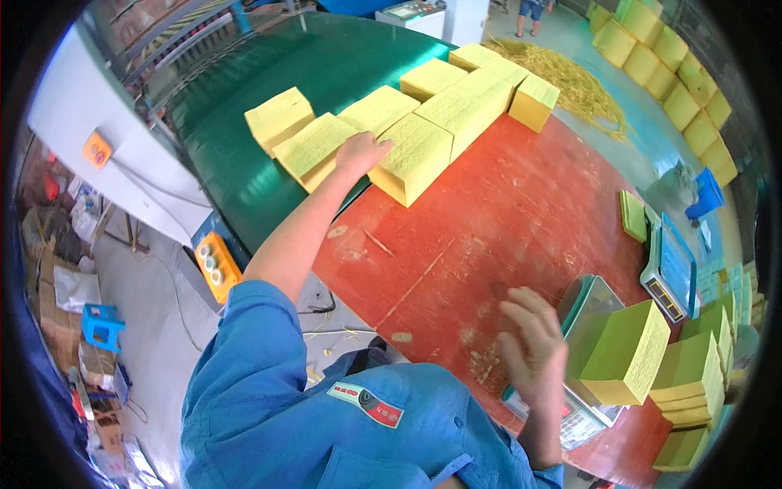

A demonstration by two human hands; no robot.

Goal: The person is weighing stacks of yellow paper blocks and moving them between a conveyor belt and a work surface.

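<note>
Blocks (417, 140), pale yellow, box-shaped, with textured tops

Paper stacks (413, 148) across belt (208, 138) and table (444, 236), scale (674, 262) right, stool (101, 328) left

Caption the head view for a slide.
Left hand among yellow stacks, right hand open over a red table.

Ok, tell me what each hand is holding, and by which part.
The left hand is at the facing sides of two yellow blocks; whether it grips either cannot be told. The right hand, blurred over the red table, holds nothing visible.
</note>
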